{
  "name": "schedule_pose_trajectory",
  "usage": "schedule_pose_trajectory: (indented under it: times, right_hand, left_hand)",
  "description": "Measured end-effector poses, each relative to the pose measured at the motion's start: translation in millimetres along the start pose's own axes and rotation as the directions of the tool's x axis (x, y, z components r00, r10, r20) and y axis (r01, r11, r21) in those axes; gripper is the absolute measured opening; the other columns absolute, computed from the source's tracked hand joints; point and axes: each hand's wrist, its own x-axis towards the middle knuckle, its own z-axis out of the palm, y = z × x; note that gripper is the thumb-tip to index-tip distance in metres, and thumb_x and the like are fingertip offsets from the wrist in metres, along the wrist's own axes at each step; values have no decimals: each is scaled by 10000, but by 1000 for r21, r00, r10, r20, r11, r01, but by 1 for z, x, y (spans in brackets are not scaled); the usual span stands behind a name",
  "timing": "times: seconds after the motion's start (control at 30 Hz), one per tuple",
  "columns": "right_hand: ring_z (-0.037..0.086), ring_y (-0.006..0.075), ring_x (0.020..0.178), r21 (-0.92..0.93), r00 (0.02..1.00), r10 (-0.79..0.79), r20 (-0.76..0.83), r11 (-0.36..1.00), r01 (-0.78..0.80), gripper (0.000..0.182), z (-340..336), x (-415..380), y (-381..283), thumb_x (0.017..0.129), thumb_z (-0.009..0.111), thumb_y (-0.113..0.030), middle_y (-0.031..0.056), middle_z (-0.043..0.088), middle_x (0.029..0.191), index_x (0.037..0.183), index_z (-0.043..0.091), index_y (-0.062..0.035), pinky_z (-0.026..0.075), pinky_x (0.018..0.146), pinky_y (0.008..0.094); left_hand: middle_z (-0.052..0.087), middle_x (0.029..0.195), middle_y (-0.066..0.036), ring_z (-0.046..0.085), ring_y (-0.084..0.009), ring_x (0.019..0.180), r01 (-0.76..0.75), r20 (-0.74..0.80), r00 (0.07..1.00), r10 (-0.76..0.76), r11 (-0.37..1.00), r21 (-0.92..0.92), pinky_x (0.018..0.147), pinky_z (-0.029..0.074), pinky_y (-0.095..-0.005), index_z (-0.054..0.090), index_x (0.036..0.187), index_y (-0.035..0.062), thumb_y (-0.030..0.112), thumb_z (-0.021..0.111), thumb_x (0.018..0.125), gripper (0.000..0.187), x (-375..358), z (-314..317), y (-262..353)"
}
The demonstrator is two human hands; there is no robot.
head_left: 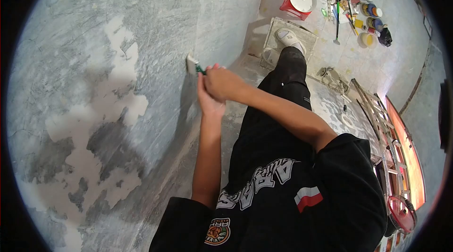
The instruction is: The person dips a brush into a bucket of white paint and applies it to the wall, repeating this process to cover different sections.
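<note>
Both of my hands are together on the green handle of a scraper-like tool [192,64], whose pale blade end lies against the grey-blue wall [165,25]. My left hand [211,103] is closed near the handle's lower end, partly covered by the other hand. Wrapped round the handle is my right hand [221,82]. Irregular whitish patches [80,120] mark the wall left of the tool, with shadows across them.
A red stool with a white lid [301,0] stands beyond the speckled platform [309,39] under my feet. Jars, a long green-handled tool [338,11] and other supplies lie on the floor at upper right. A ladder [389,153] leans at the right.
</note>
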Motion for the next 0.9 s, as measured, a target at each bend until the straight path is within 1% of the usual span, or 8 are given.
schedule_pose_trajectory:
  times: [0.1,0.17,0.2,0.27,0.5,0.63,0.8,0.9]
  right_hand:
    - [701,470,843,136,999,-32,37,990,27,371,-20,-20,-43,961,474,-242,290,709,918,968,672,71,563,779,539]
    - [681,469,769,171,965,-247,86,958,230,332,-24,-31,-55,986,493,-235,280,671,796,927,645,54,535,684,554]
    - [681,469,769,170,966,-244,86,959,227,332,-25,-37,-61,986,493,-235,280,671,796,927,645,54,535,684,554]
    - [677,449,729,265,947,-320,1,913,308,354,-29,-50,-75,995,499,-266,258,663,755,894,657,34,531,664,541]
    - [665,399,650,144,885,-464,37,879,455,420,-56,-57,-72,1017,506,-408,184,656,680,867,670,-52,525,614,496]
    - [665,391,660,189,912,-396,107,909,372,456,-18,-7,3,1021,486,-465,175,661,693,870,681,-81,516,622,503]
    - [662,405,690,199,961,-274,-37,940,276,510,4,45,57,1005,489,-513,194,669,719,850,695,-73,511,646,497]
    - [688,398,771,176,987,-160,14,972,155,490,2,48,73,988,462,-488,177,721,822,903,757,-106,539,704,494]
  left_hand:
    - [626,1366,-86,550,-280,1291,-110,10,994,111,993,-51,1109,408,-434,565,1318,109,431,386,1080,439,-41,10,26]
    - [618,1342,-80,548,-265,1274,-187,67,979,192,980,-75,1110,400,-431,564,1297,107,409,355,1092,421,-64,14,37]
    - [618,1342,-80,548,-265,1274,-184,68,980,189,980,-76,1110,400,-431,564,1297,107,409,355,1092,421,-75,17,42]
    - [579,1376,-105,535,-271,1280,-331,35,944,329,942,60,1116,385,-436,548,1302,89,459,323,1097,480,-95,24,50]
    - [539,1410,-155,532,-275,1272,-555,-22,821,571,805,209,1099,404,-438,481,1371,20,462,263,1104,560,-101,32,36]
    - [544,1394,-195,544,-278,1256,-602,77,771,632,684,412,1083,427,-417,481,1388,-33,474,284,1104,614,-36,5,2]
    - [533,1402,-155,517,-267,1302,-497,-41,838,544,792,354,1089,401,-414,472,1422,-26,502,315,1101,637,53,-12,-24]
    - [532,1398,-160,519,-268,1301,-386,-87,897,433,864,323,1088,403,-419,466,1429,-22,520,311,1098,654,62,-2,-34]
